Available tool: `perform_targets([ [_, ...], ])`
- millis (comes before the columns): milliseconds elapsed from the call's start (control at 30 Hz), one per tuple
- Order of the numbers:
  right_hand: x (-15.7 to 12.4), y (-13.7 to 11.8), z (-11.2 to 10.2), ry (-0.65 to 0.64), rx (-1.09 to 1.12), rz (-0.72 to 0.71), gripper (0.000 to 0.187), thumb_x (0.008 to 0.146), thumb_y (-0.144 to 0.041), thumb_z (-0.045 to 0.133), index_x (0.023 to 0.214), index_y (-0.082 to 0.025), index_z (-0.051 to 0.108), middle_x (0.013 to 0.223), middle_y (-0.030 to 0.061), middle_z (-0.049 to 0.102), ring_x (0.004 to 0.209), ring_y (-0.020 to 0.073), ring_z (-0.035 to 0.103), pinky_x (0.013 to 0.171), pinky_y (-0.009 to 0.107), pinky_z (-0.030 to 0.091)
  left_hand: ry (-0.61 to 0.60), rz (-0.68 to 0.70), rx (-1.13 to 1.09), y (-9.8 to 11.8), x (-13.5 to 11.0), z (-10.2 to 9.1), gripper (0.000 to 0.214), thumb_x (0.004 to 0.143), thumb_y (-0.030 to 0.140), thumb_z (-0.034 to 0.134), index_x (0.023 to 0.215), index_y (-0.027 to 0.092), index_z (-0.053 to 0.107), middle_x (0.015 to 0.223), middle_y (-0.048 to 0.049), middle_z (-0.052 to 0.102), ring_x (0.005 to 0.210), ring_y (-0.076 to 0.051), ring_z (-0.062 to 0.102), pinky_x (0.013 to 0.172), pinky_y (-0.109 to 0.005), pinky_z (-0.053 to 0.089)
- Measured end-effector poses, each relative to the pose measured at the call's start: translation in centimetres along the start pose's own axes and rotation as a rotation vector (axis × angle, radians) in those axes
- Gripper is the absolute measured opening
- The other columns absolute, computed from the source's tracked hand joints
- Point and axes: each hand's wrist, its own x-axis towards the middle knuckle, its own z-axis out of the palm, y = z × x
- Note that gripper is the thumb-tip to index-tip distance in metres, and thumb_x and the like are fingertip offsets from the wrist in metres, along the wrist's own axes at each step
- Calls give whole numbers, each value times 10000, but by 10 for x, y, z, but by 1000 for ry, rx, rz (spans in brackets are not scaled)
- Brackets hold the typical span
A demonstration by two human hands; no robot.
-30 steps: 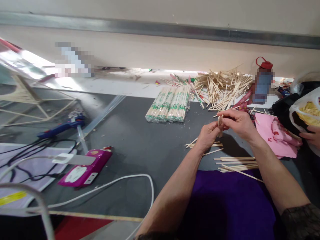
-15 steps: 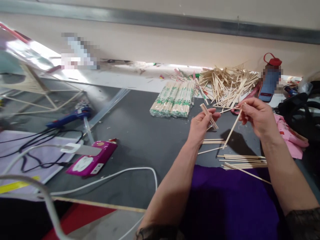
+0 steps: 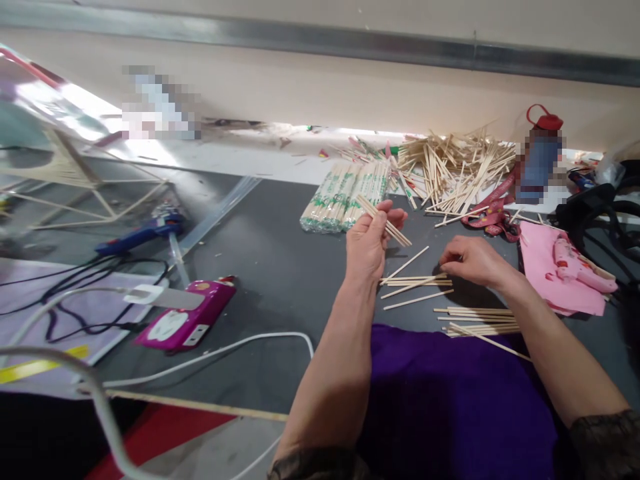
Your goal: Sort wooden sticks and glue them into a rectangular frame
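My left hand point(image 3: 369, 243) is raised above the dark table point(image 3: 280, 280), its fingers closed on a small bunch of thin wooden sticks point(image 3: 385, 222) that fan out to the right. My right hand point(image 3: 470, 261) rests low on the table with fingertips pinched on loose sticks point(image 3: 413, 281) lying there. A neat row of more sticks point(image 3: 477, 321) lies just in front of my purple lap cloth point(image 3: 460, 407).
A big heap of loose sticks point(image 3: 457, 167) and wrapped stick packs point(image 3: 345, 197) lie at the back. A pink cloth with a pink glue gun point(image 3: 575, 263) is on the right. A blue glue gun point(image 3: 145, 233), a magenta power strip point(image 3: 183, 323) and cables lie at left.
My right hand has dropped from mid-air to the table and laid its single stick among the loose ones. My left hand lifted its bunch higher and to the left.
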Motion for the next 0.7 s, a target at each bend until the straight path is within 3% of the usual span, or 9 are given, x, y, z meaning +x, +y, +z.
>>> perform_targets([
  [67, -3, -11, -2, -31, -219, -62, 111, 773, -216, 603, 778, -197, 713, 845, 35, 665, 737, 137, 590, 644, 246, 378, -3, -8, -7, -1, 0, 0, 312, 746, 405, 700, 971, 192, 670, 836, -39, 736, 852, -175, 694, 873, -351, 511],
  [233, -10, -46, 15, -377, -497, -142, 207, 819, -175, 538, 896, -185, 730, 878, 98, 712, 756, 196, 653, 582, 254, 377, -24, -42, -8, -3, -3, 4, 356, 722, 414, 717, 980, 174, 668, 841, -43, 742, 841, -179, 696, 860, -347, 513],
  [433, -12, -53, 36, -376, -617, -132, 284, 799, -77, 470, 960, -111, 702, 922, 168, 710, 771, 239, 687, 569, 268, 413, -45, -43, -13, -4, -6, 5, 332, 740, 394, 703, 982, 169, 667, 832, -42, 740, 836, -177, 696, 859, -353, 511],
  [567, -13, -42, 18, -392, -436, -114, 174, 732, -131, 547, 810, -144, 702, 834, 124, 718, 712, 210, 663, 562, 261, 400, -33, -66, -16, -3, -6, 5, 334, 728, 394, 712, 972, 171, 666, 832, -44, 741, 838, -184, 699, 860, -360, 512],
  [700, -11, -24, -4, -226, 123, -19, 87, 702, -158, 547, 700, -172, 633, 623, 1, 641, 555, 121, 578, 520, 220, 379, -66, -182, -49, 0, -9, 10, 298, 729, 354, 715, 954, 166, 667, 828, -48, 740, 820, -183, 702, 834, -351, 525],
])
